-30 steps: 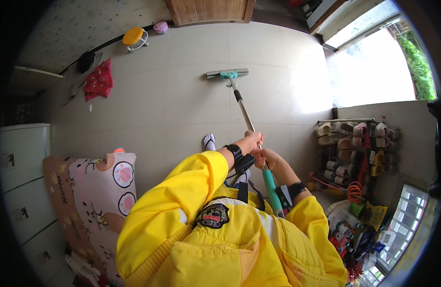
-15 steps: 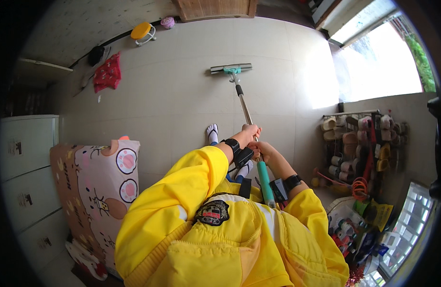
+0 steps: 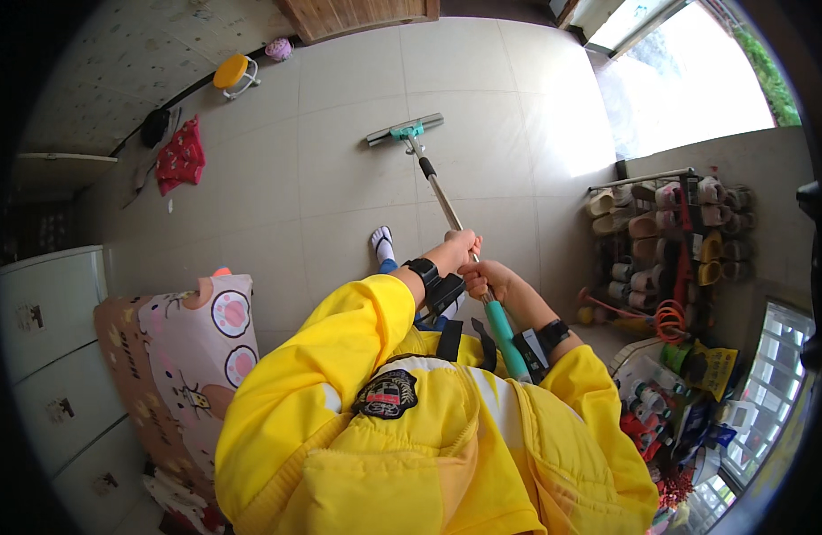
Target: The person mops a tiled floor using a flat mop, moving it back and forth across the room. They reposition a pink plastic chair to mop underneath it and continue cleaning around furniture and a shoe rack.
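A sponge mop (image 3: 439, 198) with a steel pole, a teal head and a teal lower grip slants across the middle, its wide head resting on the tiled floor (image 3: 349, 169) ahead of me. Around the pole close my left hand's fingers (image 3: 464, 243), farther up toward the head. Just below it, my right hand (image 3: 485, 278) grips the same pole above the teal sleeve. Black bands sit on both wrists, and yellow sleeves cover my arms. My left foot (image 3: 383, 243), in a sock and flip-flop, stands left of the pole; the other foot is mostly hidden behind my arms.
At far left lie a red cloth (image 3: 181, 156) and a yellow-topped stool (image 3: 235, 75) near a pink object (image 3: 278, 49). A shoe rack (image 3: 665, 241) stands right, below a bright doorway (image 3: 687, 89). Left are a cartoon-printed cover (image 3: 184, 357) and white drawers (image 3: 54, 312).
The view has turned slightly, so the floor items sit farther left and the mop head looks more slanted. Both hands stay on the pole.
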{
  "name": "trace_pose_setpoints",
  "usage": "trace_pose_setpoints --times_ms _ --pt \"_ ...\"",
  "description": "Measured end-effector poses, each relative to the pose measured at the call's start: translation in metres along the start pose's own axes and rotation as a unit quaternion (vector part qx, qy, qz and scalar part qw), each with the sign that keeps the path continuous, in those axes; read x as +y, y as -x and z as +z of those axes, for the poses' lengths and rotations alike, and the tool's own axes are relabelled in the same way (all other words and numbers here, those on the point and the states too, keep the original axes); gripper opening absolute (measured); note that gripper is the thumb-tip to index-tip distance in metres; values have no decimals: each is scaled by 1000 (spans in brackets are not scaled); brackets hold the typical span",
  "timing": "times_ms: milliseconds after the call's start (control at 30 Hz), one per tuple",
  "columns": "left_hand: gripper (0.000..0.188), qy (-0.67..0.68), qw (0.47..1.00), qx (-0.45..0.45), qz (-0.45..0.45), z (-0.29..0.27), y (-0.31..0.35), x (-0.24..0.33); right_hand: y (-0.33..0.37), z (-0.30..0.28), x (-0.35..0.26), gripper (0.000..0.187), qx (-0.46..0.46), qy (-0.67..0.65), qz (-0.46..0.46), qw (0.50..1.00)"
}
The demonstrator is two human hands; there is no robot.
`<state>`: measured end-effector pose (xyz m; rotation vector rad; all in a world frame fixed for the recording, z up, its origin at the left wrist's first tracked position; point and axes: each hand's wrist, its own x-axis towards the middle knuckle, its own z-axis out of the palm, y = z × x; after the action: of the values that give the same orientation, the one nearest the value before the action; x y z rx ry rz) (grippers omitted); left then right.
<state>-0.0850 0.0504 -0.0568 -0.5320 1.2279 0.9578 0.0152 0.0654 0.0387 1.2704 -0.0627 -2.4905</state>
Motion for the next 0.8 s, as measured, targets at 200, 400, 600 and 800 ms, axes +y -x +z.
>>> trace_pose_setpoints --times_ms 200,400,600,800 --pt "13 -6 999 -37 -31 -27 -21 81 -39 52 -45 24 -4 5 -28 1000" --pt "13 -169 984 -17 -55 -44 16 160 -82 111 -78 21 23 14 -76 997" --pt "14 -145 989 25 -16 -36 45 144 -85 103 -58 18 9 4 -79 997" --pt "14 -81 996 32 19 -27 36 85 -59 63 -26 21 7 -13 -65 998"
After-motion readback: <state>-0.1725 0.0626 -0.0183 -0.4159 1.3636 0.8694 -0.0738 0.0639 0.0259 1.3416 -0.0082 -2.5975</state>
